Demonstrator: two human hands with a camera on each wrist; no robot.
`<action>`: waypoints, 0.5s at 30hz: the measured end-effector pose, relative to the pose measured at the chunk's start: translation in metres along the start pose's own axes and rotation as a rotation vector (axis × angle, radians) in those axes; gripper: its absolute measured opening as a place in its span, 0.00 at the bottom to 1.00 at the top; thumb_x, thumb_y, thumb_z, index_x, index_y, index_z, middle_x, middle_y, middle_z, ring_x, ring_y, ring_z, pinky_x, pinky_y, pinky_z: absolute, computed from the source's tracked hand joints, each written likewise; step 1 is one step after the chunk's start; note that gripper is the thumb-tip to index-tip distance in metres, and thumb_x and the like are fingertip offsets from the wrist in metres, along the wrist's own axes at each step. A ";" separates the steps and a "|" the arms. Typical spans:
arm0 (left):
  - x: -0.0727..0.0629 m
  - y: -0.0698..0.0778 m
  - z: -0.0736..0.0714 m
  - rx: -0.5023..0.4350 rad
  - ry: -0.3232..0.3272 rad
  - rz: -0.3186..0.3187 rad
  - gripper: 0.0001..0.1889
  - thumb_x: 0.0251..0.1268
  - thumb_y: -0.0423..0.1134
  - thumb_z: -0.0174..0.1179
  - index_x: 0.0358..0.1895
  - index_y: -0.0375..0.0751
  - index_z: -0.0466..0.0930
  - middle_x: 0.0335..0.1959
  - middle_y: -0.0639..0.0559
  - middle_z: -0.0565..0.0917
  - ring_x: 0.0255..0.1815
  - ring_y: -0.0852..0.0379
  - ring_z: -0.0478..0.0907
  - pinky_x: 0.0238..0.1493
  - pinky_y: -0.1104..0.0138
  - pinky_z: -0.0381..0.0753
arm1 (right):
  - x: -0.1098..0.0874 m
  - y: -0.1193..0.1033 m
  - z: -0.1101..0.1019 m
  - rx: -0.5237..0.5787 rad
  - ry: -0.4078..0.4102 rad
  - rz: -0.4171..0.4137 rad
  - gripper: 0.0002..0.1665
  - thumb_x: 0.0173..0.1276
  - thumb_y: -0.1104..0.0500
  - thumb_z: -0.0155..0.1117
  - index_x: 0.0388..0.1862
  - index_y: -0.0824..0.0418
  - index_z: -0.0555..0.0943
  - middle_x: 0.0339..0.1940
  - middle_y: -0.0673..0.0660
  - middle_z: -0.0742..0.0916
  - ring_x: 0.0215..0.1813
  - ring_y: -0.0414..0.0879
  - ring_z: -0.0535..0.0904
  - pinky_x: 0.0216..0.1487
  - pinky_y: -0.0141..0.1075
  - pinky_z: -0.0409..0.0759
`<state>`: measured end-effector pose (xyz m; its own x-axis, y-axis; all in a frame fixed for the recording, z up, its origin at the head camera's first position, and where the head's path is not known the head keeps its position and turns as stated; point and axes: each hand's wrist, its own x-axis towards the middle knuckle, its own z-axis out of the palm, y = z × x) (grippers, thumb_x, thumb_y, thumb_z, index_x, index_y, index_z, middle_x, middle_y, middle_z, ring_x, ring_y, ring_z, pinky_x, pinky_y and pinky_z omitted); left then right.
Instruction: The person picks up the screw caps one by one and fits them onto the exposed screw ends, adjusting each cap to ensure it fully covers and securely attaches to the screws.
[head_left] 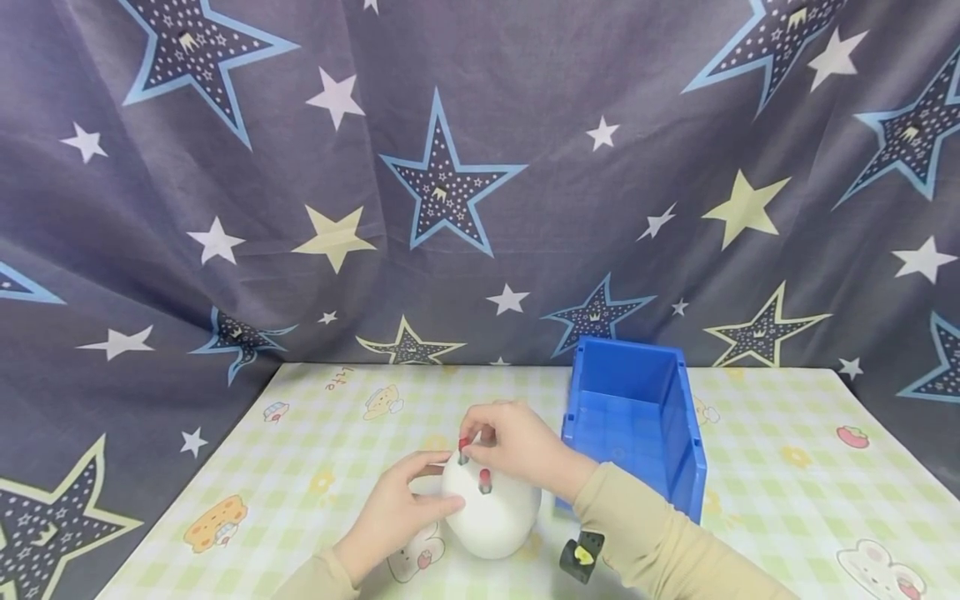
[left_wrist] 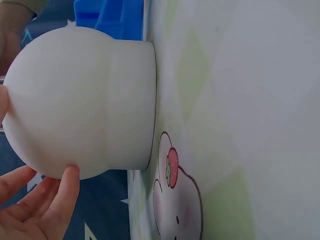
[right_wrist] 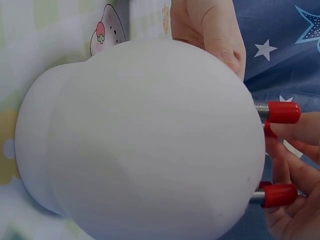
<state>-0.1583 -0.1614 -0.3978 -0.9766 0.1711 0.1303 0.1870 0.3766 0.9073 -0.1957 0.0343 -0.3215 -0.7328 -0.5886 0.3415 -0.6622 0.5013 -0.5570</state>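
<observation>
A smooth white domed body point(head_left: 491, 521) on a narrower round base stands on the table, with metal posts topped by red caps point(right_wrist: 284, 112) rising from its top. My left hand point(head_left: 401, 508) rests against its left side, thumb on the near face and fingers spread, fairly straight; in the left wrist view the fingertips point(left_wrist: 70, 175) touch the dome. Above the top, my right hand point(head_left: 513, 442) pinches a red cap point(head_left: 463, 445) between thumb and fingers. Another red-capped post point(head_left: 485, 481) stands nearer, untouched. The right wrist view shows several such posts, some partly hidden by others.
Right behind the right forearm stands a blue open bin point(head_left: 626, 417), partly covered by the sleeve. A small black device point(head_left: 582, 557) with a yellow patch is beside the right sleeve. A checked cloth point(head_left: 750, 500) covers the table, and a star-patterned curtain point(head_left: 480, 275) hangs behind.
</observation>
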 end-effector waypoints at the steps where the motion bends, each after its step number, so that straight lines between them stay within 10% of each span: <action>1: -0.001 0.000 0.000 0.003 0.001 0.001 0.29 0.48 0.41 0.72 0.57 0.41 0.76 0.58 0.40 0.75 0.55 0.39 0.76 0.39 0.68 0.86 | 0.000 0.000 0.000 -0.003 0.000 0.000 0.05 0.58 0.65 0.68 0.29 0.55 0.81 0.25 0.48 0.83 0.28 0.35 0.74 0.28 0.26 0.73; 15: -0.002 0.000 0.000 0.006 0.004 0.010 0.29 0.49 0.41 0.72 0.57 0.39 0.76 0.58 0.39 0.75 0.54 0.39 0.77 0.38 0.69 0.86 | 0.000 0.000 0.004 -0.114 -0.016 -0.054 0.05 0.57 0.64 0.68 0.28 0.55 0.82 0.26 0.49 0.84 0.33 0.40 0.78 0.34 0.28 0.75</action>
<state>-0.1564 -0.1615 -0.3981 -0.9751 0.1711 0.1409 0.1972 0.3801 0.9037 -0.1948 0.0320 -0.3241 -0.6937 -0.6261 0.3560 -0.7147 0.5373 -0.4478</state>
